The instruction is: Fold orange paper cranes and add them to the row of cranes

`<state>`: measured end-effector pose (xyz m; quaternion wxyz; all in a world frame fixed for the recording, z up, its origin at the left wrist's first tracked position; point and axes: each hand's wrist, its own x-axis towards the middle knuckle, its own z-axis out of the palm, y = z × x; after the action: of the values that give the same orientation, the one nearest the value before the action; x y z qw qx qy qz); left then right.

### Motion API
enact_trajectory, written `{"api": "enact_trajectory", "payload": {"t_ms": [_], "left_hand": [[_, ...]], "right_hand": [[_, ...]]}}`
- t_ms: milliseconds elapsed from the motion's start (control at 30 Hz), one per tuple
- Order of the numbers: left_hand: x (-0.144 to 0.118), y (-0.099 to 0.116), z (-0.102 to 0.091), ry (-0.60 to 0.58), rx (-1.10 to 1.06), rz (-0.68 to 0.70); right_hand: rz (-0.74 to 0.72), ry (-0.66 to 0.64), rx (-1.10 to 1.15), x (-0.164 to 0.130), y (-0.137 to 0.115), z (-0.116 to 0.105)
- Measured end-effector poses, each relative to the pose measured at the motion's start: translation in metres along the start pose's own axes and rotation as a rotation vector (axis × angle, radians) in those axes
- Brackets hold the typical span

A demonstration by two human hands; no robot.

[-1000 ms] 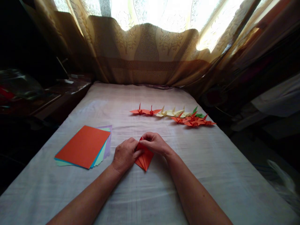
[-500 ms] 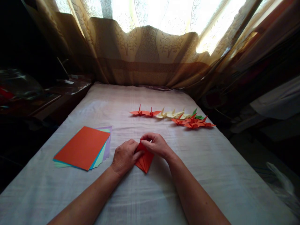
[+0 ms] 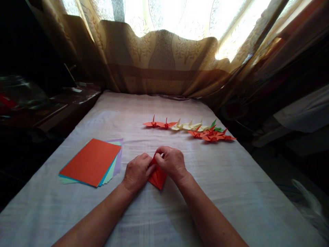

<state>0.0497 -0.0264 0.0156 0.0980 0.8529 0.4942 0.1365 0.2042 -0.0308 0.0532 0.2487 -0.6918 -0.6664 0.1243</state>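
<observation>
You are pressing a folded piece of orange paper point(image 3: 157, 177) down on the white cloth point(image 3: 231, 178) that is covering the table in front of you. Your left hand point(image 3: 137, 171) is lying on the paper's left edge with its fingers curled over it, holding it flat. Your right hand point(image 3: 172, 162) is pinching the paper's upper tip between thumb and fingertips, right beside the left hand, so the two hands are touching or nearly touching over the fold. The pointed lower end of the paper is sticking out between your wrists, aiming back toward you.

To your left, well apart from the hands, a stack of coloured sheets point(image 3: 90, 162) is lying on the cloth, an orange sheet on top and teal, green and lilac edges showing beneath. Farther from you, past your hands, a row of finished paper cranes point(image 3: 190, 128) is sitting on the cloth: orange ones at the left end, pale yellow ones in the middle, and orange ones with a green one at the right. A patterned curtain point(image 3: 161, 58) is hanging behind the table with bright light coming through it.
</observation>
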Motion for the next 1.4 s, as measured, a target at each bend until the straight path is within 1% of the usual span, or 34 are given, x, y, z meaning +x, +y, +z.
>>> {"api": "enact_trajectory", "payload": {"t_ms": [67, 133, 200, 233, 333, 400, 433, 500, 533, 700, 833, 933, 1033, 1133, 1233, 1300, 1400], "left_hand": [[0.0, 0.0, 0.001, -0.002, 0.004, -0.004], [0.001, -0.001, 0.001, -0.003, 0.006, -0.008], [0.001, -0.001, 0.001, -0.004, 0.006, -0.01], [0.001, -0.001, 0.001, -0.003, 0.002, -0.009], [0.0, -0.001, 0.0, -0.006, -0.014, -0.002], [0.0, -0.001, 0.0, -0.007, -0.018, -0.001], [0.001, -0.001, 0.0, -0.006, -0.017, -0.003], [0.001, -0.001, 0.001, -0.005, -0.013, -0.008], [0.001, -0.001, 0.001, -0.004, -0.012, -0.01], [0.001, -0.002, 0.002, -0.005, -0.011, -0.012], [0.001, -0.001, 0.001, -0.006, -0.015, -0.01], [0.001, -0.001, 0.0, -0.013, -0.032, -0.015], [0.002, -0.001, 0.0, -0.02, -0.047, -0.027], [0.0, -0.003, 0.003, 0.029, -0.106, -0.021], [-0.007, -0.007, 0.008, 0.129, -0.187, 0.039], [-0.014, -0.009, 0.01, 0.175, -0.19, 0.098], [-0.024, -0.012, 0.008, 0.182, -0.121, 0.207]], "right_hand": [[-0.009, 0.031, 0.005, -0.001, -0.001, 0.003], [-0.016, 0.058, 0.062, 0.001, 0.002, 0.006], [-0.017, 0.047, 0.191, 0.005, 0.008, 0.008], [-0.015, 0.02, 0.281, 0.008, 0.012, 0.008], [-0.029, -0.156, 0.581, 0.014, 0.027, 0.008], [-0.007, -0.339, 0.716, 0.016, 0.035, 0.007], [0.0, -0.412, 0.775, 0.016, 0.038, 0.006], [0.019, -0.486, 0.865, 0.015, 0.041, 0.007], [0.029, -0.486, 0.891, 0.014, 0.041, 0.008], [0.08, -0.407, 0.913, 0.013, 0.035, 0.014], [0.063, -0.41, 0.929, 0.013, 0.034, 0.012], [0.036, -0.385, 0.912, 0.014, 0.034, 0.01], [-0.006, -0.33, 0.865, 0.015, 0.034, 0.012], [-0.001, -0.229, 0.841, 0.017, 0.036, 0.018], [0.055, -0.128, 0.844, 0.019, 0.04, 0.026], [0.081, -0.091, 0.847, 0.02, 0.042, 0.031], [0.093, -0.06, 0.832, 0.021, 0.042, 0.037]]}}
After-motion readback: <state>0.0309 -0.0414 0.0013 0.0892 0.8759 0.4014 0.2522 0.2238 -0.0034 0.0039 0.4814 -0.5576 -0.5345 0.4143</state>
